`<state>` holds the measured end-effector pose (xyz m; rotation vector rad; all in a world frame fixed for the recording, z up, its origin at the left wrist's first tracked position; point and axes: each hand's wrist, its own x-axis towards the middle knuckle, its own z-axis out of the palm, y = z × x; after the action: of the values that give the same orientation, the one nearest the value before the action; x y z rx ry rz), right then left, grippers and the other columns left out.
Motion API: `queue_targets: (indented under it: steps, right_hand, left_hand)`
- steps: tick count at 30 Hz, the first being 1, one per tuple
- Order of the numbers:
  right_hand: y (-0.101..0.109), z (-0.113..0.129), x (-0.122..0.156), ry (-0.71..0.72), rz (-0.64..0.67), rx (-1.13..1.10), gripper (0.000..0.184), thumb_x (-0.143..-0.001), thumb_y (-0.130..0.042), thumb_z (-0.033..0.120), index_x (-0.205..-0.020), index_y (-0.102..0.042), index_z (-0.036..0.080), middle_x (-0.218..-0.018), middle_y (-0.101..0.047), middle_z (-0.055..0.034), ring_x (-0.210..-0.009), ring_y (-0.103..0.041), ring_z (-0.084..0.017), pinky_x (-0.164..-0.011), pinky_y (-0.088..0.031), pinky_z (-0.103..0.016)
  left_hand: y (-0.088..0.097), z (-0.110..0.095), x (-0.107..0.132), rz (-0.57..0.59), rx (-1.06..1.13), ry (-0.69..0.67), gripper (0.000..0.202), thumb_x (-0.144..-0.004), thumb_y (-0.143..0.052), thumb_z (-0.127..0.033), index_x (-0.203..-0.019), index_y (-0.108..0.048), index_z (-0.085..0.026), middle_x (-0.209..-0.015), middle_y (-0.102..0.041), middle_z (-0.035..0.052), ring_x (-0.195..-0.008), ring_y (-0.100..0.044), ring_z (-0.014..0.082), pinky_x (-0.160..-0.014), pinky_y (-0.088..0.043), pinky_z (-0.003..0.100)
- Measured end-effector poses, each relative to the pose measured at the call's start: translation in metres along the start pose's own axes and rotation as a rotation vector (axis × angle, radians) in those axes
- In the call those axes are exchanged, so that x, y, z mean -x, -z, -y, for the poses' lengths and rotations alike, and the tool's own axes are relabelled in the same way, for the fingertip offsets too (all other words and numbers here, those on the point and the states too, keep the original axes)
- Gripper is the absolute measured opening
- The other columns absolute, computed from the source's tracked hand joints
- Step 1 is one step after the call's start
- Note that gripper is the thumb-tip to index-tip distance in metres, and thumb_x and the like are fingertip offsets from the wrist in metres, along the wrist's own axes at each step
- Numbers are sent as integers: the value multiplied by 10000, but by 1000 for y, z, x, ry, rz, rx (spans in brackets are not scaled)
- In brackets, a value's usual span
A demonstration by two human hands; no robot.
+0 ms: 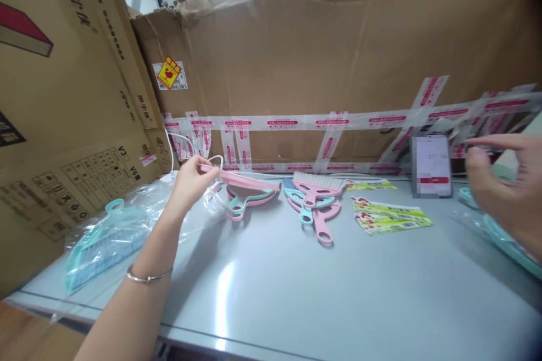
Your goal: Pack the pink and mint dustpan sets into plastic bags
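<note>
My left hand (195,177) is closed on the handle end of a pink dustpan (249,181), tilted just above the pile at the back of the table. Under it lie a teal dustpan (245,203) and another pink piece, partly hidden. To the right are small hand brushes: a pink brush (311,194) with pale bristles on top, a teal brush (305,215) and a pink brush (325,232). My right hand (503,180) hovers at the right beside the phone, index finger stretched out and thumb apart, with nothing visible in it.
A phone (432,166) leans against the cardboard box (296,62) at the back. Green-yellow printed cards (389,217) lie near it. A bagged teal dustpan set (105,240) is at left, more teal pieces (508,242) at right. A tall carton (63,124) borders the left.
</note>
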<state>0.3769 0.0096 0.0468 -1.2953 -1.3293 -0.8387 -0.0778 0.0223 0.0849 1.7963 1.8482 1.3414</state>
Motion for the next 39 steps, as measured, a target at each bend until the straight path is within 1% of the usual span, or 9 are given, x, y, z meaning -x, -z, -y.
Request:
queue_targets:
  steps: [4, 8, 14, 18, 20, 24, 30, 34, 39]
  right_hand:
    - [-11, 53, 1, -65, -13, -304, 195, -786, -514, 284, -879, -630, 157, -855, -645, -124, -795, -615, -218, -749, -485, -372]
    - [-22, 100, 4, -310, 203, -710, 170, -797, -561, 305, -913, -586, 183, -904, -634, -77, -840, -612, -174, -796, -486, -341]
    - [-27, 147, 16, -581, 784, -974, 422, -752, -608, 463, -1085, -487, 234, -1109, -594, -70, -910, -609, -174, -715, -520, -309]
    - [-16, 149, 25, -509, 1498, -1056, 397, -757, -608, 497, -982, -498, 188, -603, -570, 34, -452, -539, -96, -416, -390, -205]
    - [-11, 146, 30, -474, 1627, -1037, 376, -775, -560, 544, -819, -490, 177, -429, -440, 84, -325, -421, -59, -345, -262, -173]
    - [-4, 146, 38, -572, 1432, -1001, 446, -759, -487, 632, -825, -427, 195, -398, -466, 84, -289, -396, -58, -331, -238, -165]
    - [-5, 146, 39, -618, 1385, -999, 501, -695, -527, 677, -837, -367, 223, -535, -585, 44, -319, -471, -97, -327, -299, -195]
    - [-26, 112, 42, -413, 1183, -754, 456, -821, -359, 644, -773, -475, 205, -576, -613, -15, -405, -499, -125, -419, -379, -254]
    - [-68, 71, 65, 140, 833, -242, 306, -850, -434, 288, -1069, -610, 166, -1163, -617, -147, -1049, -568, -297, -864, -436, -449]
  left_hand:
    - [13, 8, -13, -96, 417, 33, 320, -626, -639, -263, -926, -567, -177, -746, -616, -6, -676, -606, 135, -629, -457, 242]
    - [24, 2, -14, -7, 639, -14, 356, -616, -628, -193, -971, -604, -176, -716, -626, -13, -648, -608, 111, -656, -494, 233]
    - [20, -8, 0, 361, 764, -26, 386, -590, -623, -130, -971, -647, -186, -758, -656, -3, -582, -581, 87, -552, -498, 186]
    - [2, -12, 10, 601, 820, -12, 421, -594, -618, -125, -1010, -639, -183, -809, -671, 14, -618, -590, 96, -514, -472, 163]
    - [-8, -14, 14, 664, 844, 19, 473, -625, -635, -174, -1096, -600, -196, -903, -673, 30, -704, -610, 121, -569, -490, 183]
    - [-26, -18, 24, 692, 837, 49, 563, -746, -617, -435, -1255, -476, -239, -1216, -568, 69, -1019, -575, 222, -780, -500, 288]
    - [-47, -13, 37, 751, 694, 159, 545, -746, -652, -423, -1227, -503, -216, -1046, -637, 73, -925, -600, 236, -745, -472, 312]
    - [-56, -12, 39, 659, 604, 289, 392, -704, -682, -342, -1047, -593, -173, -951, -665, 57, -861, -610, 219, -725, -460, 303]
    - [-62, -14, 44, 729, 543, 343, 374, -681, -664, -307, -1026, -591, -180, -920, -658, 37, -846, -606, 210, -697, -455, 294]
